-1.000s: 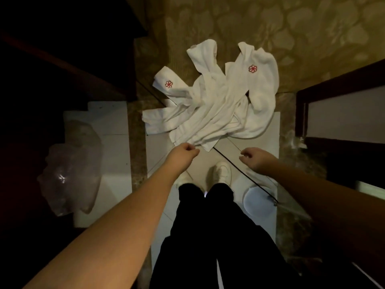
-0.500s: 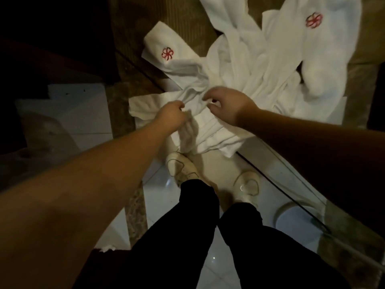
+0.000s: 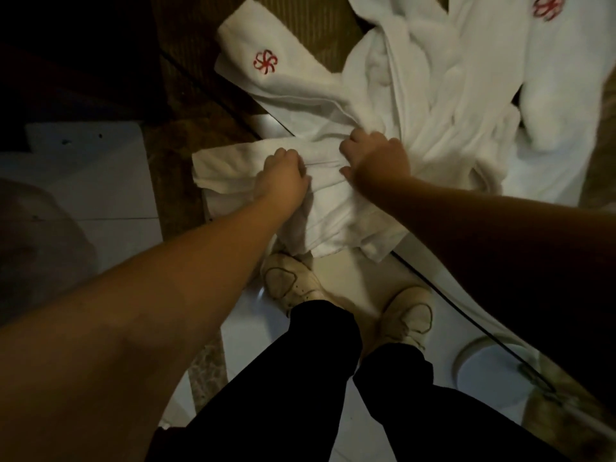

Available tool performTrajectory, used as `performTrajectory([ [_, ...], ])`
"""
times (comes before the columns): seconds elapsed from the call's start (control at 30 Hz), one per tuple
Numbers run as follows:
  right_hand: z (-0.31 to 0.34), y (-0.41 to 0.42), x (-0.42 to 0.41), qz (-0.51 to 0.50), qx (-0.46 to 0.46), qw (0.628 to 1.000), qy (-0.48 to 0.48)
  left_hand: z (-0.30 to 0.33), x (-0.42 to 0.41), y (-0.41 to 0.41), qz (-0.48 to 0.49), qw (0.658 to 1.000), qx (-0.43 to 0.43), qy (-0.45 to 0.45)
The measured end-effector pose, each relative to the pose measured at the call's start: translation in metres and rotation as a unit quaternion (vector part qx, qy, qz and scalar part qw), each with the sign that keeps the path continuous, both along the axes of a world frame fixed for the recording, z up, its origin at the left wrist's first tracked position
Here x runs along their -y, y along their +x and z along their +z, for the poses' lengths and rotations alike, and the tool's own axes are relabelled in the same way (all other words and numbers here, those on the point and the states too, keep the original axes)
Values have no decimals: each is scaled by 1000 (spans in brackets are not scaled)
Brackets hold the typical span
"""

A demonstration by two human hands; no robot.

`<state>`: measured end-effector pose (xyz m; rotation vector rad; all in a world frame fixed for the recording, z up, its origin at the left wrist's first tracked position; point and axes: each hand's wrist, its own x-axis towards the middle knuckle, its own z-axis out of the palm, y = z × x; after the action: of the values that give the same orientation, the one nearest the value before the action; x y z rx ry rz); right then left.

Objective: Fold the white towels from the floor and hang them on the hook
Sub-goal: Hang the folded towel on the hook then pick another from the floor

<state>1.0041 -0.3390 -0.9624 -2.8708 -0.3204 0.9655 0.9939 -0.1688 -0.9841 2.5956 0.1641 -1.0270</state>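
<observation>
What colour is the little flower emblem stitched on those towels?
Red, on white cloth: emblem, clearest in the head view.

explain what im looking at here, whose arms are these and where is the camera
The camera sits on a person's head and looks down, so the arms are the wearer's own. There is no machine. The left hand and right hand each grip a bunched fold of the white towels, which lie in a heap on the floor. Two red flower emblems show on the cloth. Below are the person's pale shoes and dark trousers. No hook is in view.
</observation>
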Motion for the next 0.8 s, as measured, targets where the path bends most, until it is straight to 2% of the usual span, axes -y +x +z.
performTrajectory([
  [0.1,-1,10,-10,-24,-33,998,-38,3,-3,-1,-43,998,28,25],
  [0.2,-1,11,-11,-41,-56,997,-34,5,-9,5,-56,998,-26,23],
  [0.37,27,4,16,-45,-140,984,96,22,-29,-21,22,996,-66,-50],
  [0.57,106,-1,25,-96,-201,959,173,87,-39,-72,0,996,-54,-72],
  [0.63,140,-1,22,-95,-197,956,194,116,-36,-76,29,995,-51,-78],
  [0.8,233,-5,17,-108,-175,945,255,211,-9,-79,179,962,-11,-207],
])
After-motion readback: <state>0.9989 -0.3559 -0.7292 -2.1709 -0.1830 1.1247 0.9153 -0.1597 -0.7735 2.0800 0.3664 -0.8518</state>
